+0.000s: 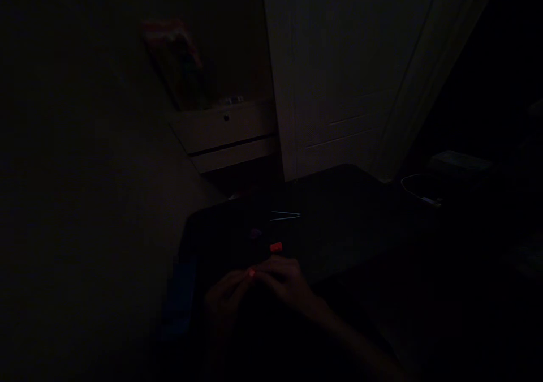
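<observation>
In the dim light, my left hand and my right hand meet low in the view, fingertips together. Between them shows a small glowing orange-red piece, pinched by both hands; its kind is too small and dark to tell. Just beyond the fingers, a red-orange lump lies on the dark tabletop. Left of that lump is a small purplish lump. Farther back rests a thin V-shaped metal tool like tweezers, its closed end pointing right.
A blue box-like object stands at the left by the table. Behind the table are a pale drawer unit and a white panelled door. At right, a white cable curves near a pale flat box.
</observation>
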Available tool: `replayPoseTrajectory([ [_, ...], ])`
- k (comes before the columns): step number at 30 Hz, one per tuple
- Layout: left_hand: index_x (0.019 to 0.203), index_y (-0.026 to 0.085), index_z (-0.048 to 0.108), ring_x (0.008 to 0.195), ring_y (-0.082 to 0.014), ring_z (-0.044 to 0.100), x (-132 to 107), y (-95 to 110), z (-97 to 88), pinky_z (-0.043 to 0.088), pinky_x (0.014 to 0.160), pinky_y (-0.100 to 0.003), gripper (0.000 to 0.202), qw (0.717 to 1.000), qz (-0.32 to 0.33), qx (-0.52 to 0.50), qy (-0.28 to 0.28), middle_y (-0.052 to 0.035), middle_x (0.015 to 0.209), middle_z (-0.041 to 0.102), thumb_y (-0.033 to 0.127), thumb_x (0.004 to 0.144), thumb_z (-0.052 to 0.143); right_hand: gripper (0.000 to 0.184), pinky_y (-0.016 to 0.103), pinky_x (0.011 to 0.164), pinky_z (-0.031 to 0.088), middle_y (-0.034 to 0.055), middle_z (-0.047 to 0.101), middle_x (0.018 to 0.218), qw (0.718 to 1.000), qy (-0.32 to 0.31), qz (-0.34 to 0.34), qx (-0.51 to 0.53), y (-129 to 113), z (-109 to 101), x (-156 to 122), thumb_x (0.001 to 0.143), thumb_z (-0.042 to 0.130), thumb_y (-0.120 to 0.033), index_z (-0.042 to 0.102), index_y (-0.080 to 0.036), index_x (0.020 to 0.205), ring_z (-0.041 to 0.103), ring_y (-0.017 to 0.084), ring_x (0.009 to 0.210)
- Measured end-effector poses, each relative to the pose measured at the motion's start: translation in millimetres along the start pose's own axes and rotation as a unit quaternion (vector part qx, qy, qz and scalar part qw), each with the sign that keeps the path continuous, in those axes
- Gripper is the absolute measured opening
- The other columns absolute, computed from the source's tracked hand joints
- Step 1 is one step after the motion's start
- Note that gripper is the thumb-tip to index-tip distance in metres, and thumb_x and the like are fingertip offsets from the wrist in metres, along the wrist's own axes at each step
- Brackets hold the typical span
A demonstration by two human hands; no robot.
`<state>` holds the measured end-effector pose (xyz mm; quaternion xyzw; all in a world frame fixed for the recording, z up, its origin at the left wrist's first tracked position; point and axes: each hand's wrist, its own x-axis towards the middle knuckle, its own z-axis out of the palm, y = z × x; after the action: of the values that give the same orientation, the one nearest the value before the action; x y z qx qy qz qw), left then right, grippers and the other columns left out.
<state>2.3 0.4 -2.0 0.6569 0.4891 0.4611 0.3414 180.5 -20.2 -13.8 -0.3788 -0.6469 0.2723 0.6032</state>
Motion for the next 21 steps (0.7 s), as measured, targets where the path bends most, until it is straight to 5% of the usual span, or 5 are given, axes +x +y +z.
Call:
replayPoseTrajectory([
  [6,0.088,0.026,0.087,0.086,-0.0272,0.079,-1,3,-0.7,0.064,0.082,-0.036,0.018,0.999,0.017,-0.017,-0.036,-0.0061,0.093,0.084,0.037,0.084,0.074,0.015,0.028,0.076,0.059,0.0045,0.081,0.090,0.999,0.030,0.019,-0.025,4,2,0,0.096,0.073,-0.034,0.080,-0.021,0.097,0.076,0.018,0.080],
  [12,0.077,0.026,0.086,0.078,-0.0254,0.079,1,14,-0.4,0.063,0.074,-0.032,0.018,1.000,0.014,-0.005,-0.027,-0.0057,0.083,0.083,0.037,0.083,0.074,0.009,0.026,0.072,0.056,0.0035,0.077,0.084,0.997,0.041,-0.001,-0.062,8,6,-4,0.093,0.072,-0.027,0.076,-0.019,0.095,0.072,0.017,0.074],
  [21,0.076,0.022,0.085,0.077,-0.0262,0.079,3,13,3.5,0.065,0.072,-0.032,0.019,0.997,-0.047,-0.053,-0.026,-0.0065,0.082,0.084,0.041,0.072,0.083,0.008,0.029,0.075,0.054,0.0051,0.075,0.089,0.990,-0.023,-0.038,-0.134,11,0,-6,0.097,0.065,-0.021,0.072,-0.020,0.100,0.069,0.019,0.079],
])
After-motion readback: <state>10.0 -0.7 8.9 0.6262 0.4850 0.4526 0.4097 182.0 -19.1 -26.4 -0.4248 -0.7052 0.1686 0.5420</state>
